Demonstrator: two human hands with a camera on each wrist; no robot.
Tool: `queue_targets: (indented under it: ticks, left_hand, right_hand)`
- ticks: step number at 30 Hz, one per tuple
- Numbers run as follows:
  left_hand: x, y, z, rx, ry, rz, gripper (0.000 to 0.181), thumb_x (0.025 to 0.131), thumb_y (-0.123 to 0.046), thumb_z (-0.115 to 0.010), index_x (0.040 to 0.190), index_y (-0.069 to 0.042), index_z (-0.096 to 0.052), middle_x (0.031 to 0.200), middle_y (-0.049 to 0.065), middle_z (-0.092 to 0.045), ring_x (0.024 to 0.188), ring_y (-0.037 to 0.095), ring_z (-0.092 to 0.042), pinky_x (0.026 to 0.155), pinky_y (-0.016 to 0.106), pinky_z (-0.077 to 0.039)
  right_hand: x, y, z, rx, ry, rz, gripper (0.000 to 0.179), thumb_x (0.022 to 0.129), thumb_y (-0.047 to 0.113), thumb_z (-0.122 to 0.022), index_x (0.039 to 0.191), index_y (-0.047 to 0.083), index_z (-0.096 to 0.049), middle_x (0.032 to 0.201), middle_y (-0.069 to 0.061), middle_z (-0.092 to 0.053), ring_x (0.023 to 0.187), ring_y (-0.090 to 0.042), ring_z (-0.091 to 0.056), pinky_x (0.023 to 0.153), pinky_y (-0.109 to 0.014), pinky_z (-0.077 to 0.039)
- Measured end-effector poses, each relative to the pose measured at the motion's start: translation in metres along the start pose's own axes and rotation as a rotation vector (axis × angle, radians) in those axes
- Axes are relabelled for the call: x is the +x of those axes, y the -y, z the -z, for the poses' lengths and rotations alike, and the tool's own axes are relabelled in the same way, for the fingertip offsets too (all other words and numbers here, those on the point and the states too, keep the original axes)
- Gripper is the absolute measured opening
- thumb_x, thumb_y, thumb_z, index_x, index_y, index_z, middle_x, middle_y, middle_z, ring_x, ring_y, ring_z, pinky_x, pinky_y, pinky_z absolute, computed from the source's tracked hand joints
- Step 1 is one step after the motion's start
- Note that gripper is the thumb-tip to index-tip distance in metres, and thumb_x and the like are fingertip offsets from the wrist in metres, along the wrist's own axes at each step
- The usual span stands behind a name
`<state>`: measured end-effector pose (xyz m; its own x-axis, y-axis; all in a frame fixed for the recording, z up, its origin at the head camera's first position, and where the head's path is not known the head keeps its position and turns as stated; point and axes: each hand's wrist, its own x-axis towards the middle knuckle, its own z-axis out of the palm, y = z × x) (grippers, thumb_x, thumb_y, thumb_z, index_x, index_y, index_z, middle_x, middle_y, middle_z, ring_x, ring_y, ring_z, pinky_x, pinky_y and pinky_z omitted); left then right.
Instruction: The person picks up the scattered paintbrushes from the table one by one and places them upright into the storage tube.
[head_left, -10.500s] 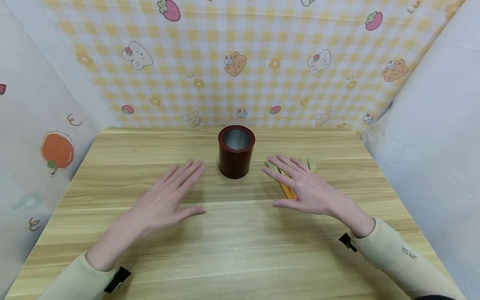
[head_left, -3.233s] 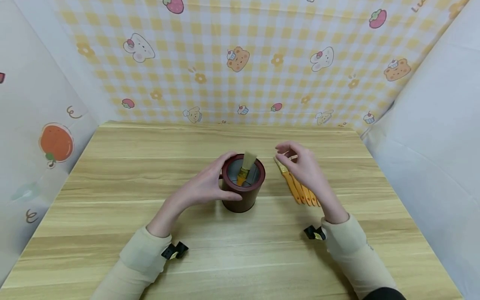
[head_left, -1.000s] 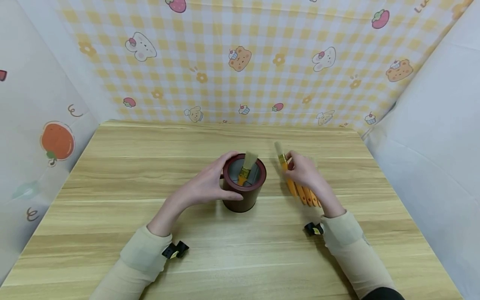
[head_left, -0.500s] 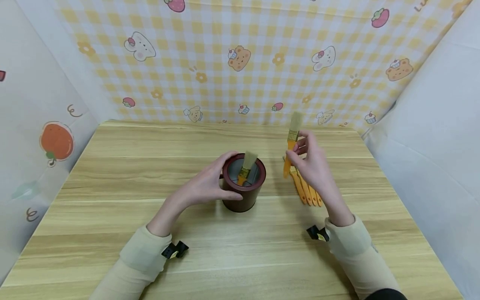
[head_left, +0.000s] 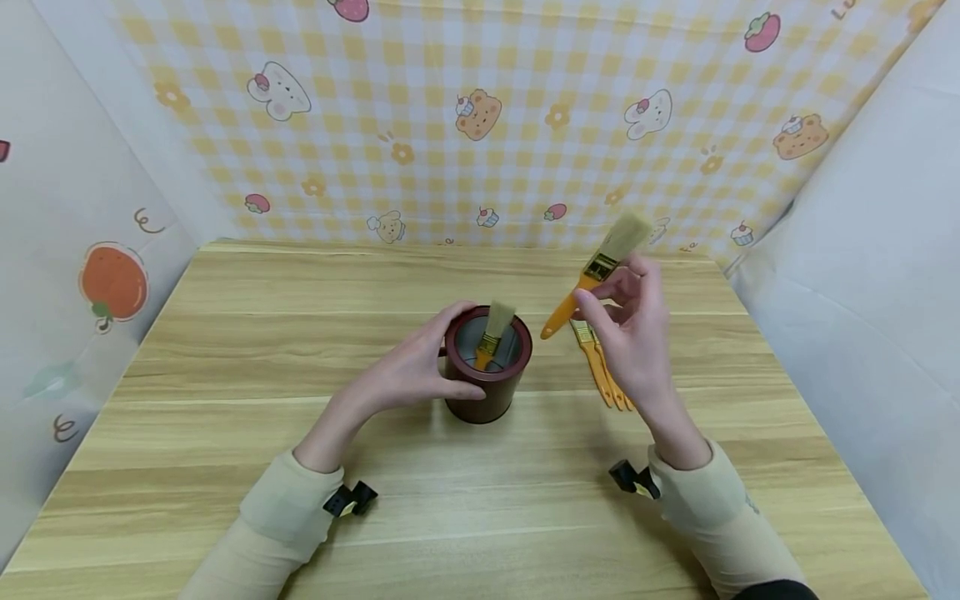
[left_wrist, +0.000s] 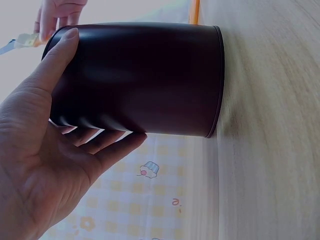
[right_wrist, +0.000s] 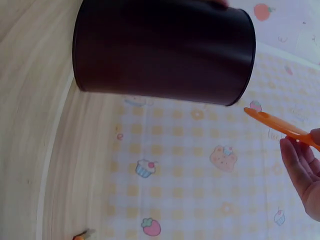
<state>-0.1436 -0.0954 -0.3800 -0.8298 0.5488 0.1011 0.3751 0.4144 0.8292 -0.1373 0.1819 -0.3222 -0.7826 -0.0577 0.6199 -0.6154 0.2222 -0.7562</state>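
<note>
A dark red-brown can [head_left: 483,400] stands upright on the table with its top uncovered. My left hand [head_left: 408,371] grips it from the left, thumb at the front and fingers behind, as the left wrist view also shows. One paintbrush [head_left: 491,337] leans inside, its pale bristles sticking up past the rim. My right hand [head_left: 630,329] pinches a second paintbrush [head_left: 573,304] by its orange handle, in the air right of the can. It is tilted, bristles up to the right, handle end down toward the can. In the right wrist view, that orange handle [right_wrist: 275,122] points at the can.
Several more paintbrushes [head_left: 600,375] lie side by side on the wooden table [head_left: 465,517], below my right hand and partly hidden by it. A yellow checked cloth [head_left: 420,108] hangs behind the table, with white cloth on both sides.
My right hand has lifted a paintbrush from the row and tilted it so its handle end swings left toward the can. The left hand and can have stayed put over the last second.
</note>
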Motion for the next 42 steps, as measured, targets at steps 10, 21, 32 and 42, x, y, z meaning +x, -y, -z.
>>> queue_targets:
  ticks: [10,21,32,42]
  left_hand:
    - [-0.001,0.000,0.001,-0.028,0.011,0.006,0.107,0.075,-0.037,-0.094,0.158,-0.030,-0.027,0.153,0.002,-0.048,0.137,0.021,-0.052,0.113,0.045,-0.046]
    - [0.000,0.002,0.001,-0.015,0.009,-0.009,0.108,0.074,-0.038,-0.094,0.158,-0.029,-0.027,0.150,-0.006,-0.047,0.134,0.015,-0.053,0.112,0.041,-0.048]
    - [0.000,0.002,0.000,-0.025,0.013,-0.010,0.107,0.075,-0.038,-0.093,0.158,-0.031,-0.026,0.151,-0.007,-0.047,0.135,0.014,-0.052,0.111,0.041,-0.049]
    - [0.000,0.001,0.000,-0.010,0.013,0.000,0.110,0.076,-0.039,-0.092,0.160,-0.025,-0.024,0.156,-0.002,-0.044,0.141,0.024,-0.049,0.115,0.047,-0.045]
  right_hand:
    - [-0.007,0.006,-0.011,0.170,0.052,0.032,0.028,0.096,-0.011,-0.061,0.118,0.004,-0.050,0.098,-0.001,-0.072,0.087,-0.013,-0.075,0.072,-0.031,-0.063]
    - [-0.012,-0.003,-0.016,-0.197,0.233,-0.015,0.020,0.096,0.002,-0.070,0.114,-0.001,-0.062,0.095,-0.013,-0.075,0.078,-0.017,-0.073,0.070,-0.021,-0.060]
    - [-0.013,-0.008,-0.019,-0.382,0.347,-0.086,0.010,0.097,0.018,-0.073,0.105,0.013,-0.071,0.090,-0.001,-0.072,0.083,-0.011,-0.068,0.072,-0.030,-0.060]
    - [-0.011,-0.013,-0.019,-0.430,0.355,-0.097,0.009,0.097,0.017,-0.073,0.105,0.014,-0.075,0.092,0.000,-0.071,0.079,-0.009,-0.064,0.069,-0.029,-0.058]
